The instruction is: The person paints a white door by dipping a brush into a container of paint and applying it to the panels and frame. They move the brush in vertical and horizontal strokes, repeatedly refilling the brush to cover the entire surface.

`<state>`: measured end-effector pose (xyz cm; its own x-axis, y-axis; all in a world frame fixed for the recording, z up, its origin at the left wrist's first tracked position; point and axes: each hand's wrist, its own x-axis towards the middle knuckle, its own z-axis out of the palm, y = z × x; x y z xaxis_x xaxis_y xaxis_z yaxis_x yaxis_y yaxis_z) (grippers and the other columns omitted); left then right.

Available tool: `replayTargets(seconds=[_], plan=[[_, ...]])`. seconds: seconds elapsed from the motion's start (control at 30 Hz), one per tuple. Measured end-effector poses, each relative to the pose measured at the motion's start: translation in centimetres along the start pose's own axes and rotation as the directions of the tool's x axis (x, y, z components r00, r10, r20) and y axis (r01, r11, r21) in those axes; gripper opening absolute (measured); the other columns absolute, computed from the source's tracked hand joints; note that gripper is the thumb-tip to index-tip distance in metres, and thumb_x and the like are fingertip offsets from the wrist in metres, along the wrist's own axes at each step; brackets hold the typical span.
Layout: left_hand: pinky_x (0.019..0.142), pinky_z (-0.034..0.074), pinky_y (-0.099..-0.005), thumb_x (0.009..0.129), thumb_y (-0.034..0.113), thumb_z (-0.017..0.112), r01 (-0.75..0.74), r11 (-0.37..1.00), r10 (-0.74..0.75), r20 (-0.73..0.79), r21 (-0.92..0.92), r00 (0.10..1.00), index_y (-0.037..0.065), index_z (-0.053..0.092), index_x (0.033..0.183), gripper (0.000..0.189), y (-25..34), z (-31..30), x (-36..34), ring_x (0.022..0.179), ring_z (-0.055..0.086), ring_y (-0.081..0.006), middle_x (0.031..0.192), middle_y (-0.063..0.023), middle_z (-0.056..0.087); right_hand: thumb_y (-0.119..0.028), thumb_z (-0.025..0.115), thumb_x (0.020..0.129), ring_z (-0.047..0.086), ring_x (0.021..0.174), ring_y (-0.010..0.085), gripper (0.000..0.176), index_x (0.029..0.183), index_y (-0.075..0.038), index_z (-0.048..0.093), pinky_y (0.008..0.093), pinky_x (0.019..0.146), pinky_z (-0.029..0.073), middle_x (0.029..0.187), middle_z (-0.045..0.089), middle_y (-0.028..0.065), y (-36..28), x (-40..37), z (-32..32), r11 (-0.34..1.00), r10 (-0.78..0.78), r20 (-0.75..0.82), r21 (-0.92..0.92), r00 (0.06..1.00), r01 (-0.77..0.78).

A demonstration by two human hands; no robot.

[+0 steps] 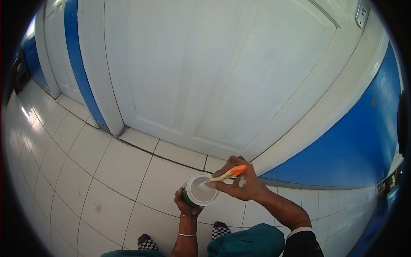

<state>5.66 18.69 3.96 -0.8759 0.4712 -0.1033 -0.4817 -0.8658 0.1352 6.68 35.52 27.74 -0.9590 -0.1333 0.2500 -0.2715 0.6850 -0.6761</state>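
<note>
The left hand [187, 204] grips a can [200, 189]. At 3 o'clock, the right hand [240, 182] pinches a brush [226, 174], its tip in the paint.

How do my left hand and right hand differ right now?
The left hand grips the paint can from below; the right hand pinches the orange-handled brush over it. The left hand has a bracelet at its wrist; the right hand has a white smear on its back. Both are closed on something.
</note>
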Motion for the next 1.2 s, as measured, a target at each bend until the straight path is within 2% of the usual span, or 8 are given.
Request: replayTargets(seconds=[0.1, 0.23, 0.57, 0.67, 0.73, 0.83, 1.03, 1.2], plan=[[0.079, 0.069, -0.0394, 0.098, 0.063, 0.051, -0.024, 1.000, 0.024, -0.072, 0.003, 0.997, 0.000, 0.062, 0.141, 0.077, -0.4, 0.5, 0.4, 0.108, 0.077, -0.0306, 0.127, -0.0188, 0.073, -0.014, 0.090, 0.088, 0.067, 0.079, 0.0093, 0.022, 0.101, -0.002, 0.079, 0.0257, 0.064, 0.054, 0.087, 0.076, 0.0050, 0.4, -0.8, -0.6, 0.924, 0.239, -0.041, 0.317, 0.970, -0.214], [0.085, 0.067, -0.0437, 0.097, 0.063, 0.049, -0.008, 1.000, 0.009, -0.079, 0.014, 0.997, 0.003, 0.061, 0.143, 0.077, -0.6, 0.6, 0.6, 0.116, 0.074, -0.0314, 0.132, -0.0161, 0.071, -0.011, 0.089, 0.089, 0.071, 0.075, 0.0117, 0.027, 0.104, 0.005, 0.074, 0.0274, 0.070, 0.060, 0.090, 0.076, 0.0109, 2.0, -2.4, -0.9, 0.868, 0.346, -0.098, 0.411, 0.933, -0.278], [0.074, 0.062, -0.0575, 0.094, 0.067, 0.046, 0.015, 0.999, -0.007, -0.213, 0.036, 0.977, 0.013, 0.060, 0.141, 0.072, -1.1, -0.5, 1.1, 0.104, 0.070, -0.0377, 0.125, -0.0127, 0.068, -0.012, 0.082, 0.094, 0.071, 0.085, 0.0154, 0.026, 0.111, 0.005, 0.072, 0.0327, 0.079, 0.059, 0.099, 0.075, 0.0111, 3.8, -4.4, -5.7, 0.633, 0.610, -0.461, 0.772, 0.644, -0.047], [0.072, 0.067, -0.0421, 0.094, 0.065, 0.050, 0.015, 1.000, -0.015, 0.017, -0.009, 1.000, 0.005, 0.062, 0.139, 0.075, -1.0, -2.1, 1.0, 0.108, 0.075, -0.0305, 0.127, -0.0125, 0.071, -0.008, 0.080, 0.096, 0.070, 0.090, 0.0139, 0.023, 0.113, 0.005, 0.072, 0.0329, 0.081, 0.059, 0.106, 0.076, 0.0102, 4.4, -2.5, -9.5, 0.870, 0.330, -0.786, 0.468, 0.523, 0.155], [0.069, 0.061, -0.0436, 0.094, 0.067, 0.048, -0.019, 0.999, 0.022, -0.100, 0.027, 0.995, 0.009, 0.061, 0.136, 0.073, -1.4, -3.0, 1.3, 0.099, 0.071, -0.0293, 0.121, -0.0108, 0.069, -0.003, 0.080, 0.094, 0.070, 0.093, 0.0174, 0.020, 0.113, 0.002, 0.073, 0.0333, 0.083, 0.059, 0.108, 0.077, 0.0117, 3.4, -0.1, -11.5, 0.964, 0.036, -0.888, 0.152, 0.458, 0.218], [0.062, 0.050, -0.0465, 0.092, 0.071, 0.045, -0.030, 0.999, 0.032, -0.217, 0.014, 0.976, 0.017, 0.060, 0.134, 0.070, -1.6, -3.7, 1.8, 0.082, 0.065, -0.0306, 0.110, -0.0086, 0.065, 0.002, 0.079, 0.086, 0.068, 0.106, 0.0299, 0.033, 0.118, -0.008, 0.077, 0.0362, 0.085, 0.056, 0.119, 0.075, 0.0122, 4.9, 3.5, -15.4, 0.646, -0.724, -0.530, -0.745, 0.442, 0.166], [0.084, 0.064, -0.0466, 0.095, 0.063, 0.049, -0.084, 0.993, 0.089, -0.051, 0.082, 0.995, 0.009, 0.063, 0.134, 0.068, -0.9, -4.5, 0.9, 0.114, 0.070, -0.0291, 0.129, -0.0100, 0.068, -0.003, 0.076, 0.078, 0.061, 0.120, 0.0309, 0.051, 0.127, -0.018, 0.078, 0.0480, 0.093, 0.048, 0.134, 0.068, 0.0046, 14.3, 2.2, -11.2, 0.410, -0.613, -0.174, -0.904, 0.771, 0.121], [0.084, 0.064, -0.0476, 0.096, 0.061, 0.049, -0.061, 0.998, 0.060, -0.108, -0.005, 0.992, 0.009, 0.063, 0.137, 0.067, -0.3, -1.9, 0.0, 0.114, 0.071, -0.0298, 0.129, -0.0097, 0.069, 0.002, 0.077, 0.081, 0.064, 0.119, 0.0300, 0.054, 0.131, -0.017, 0.073, 0.0462, 0.099, 0.052, 0.127, 0.069, 0.0056, 18.2, -1.2, -6.6, 0.640, -0.385, -0.102, -0.745, 0.917, 0.186]])
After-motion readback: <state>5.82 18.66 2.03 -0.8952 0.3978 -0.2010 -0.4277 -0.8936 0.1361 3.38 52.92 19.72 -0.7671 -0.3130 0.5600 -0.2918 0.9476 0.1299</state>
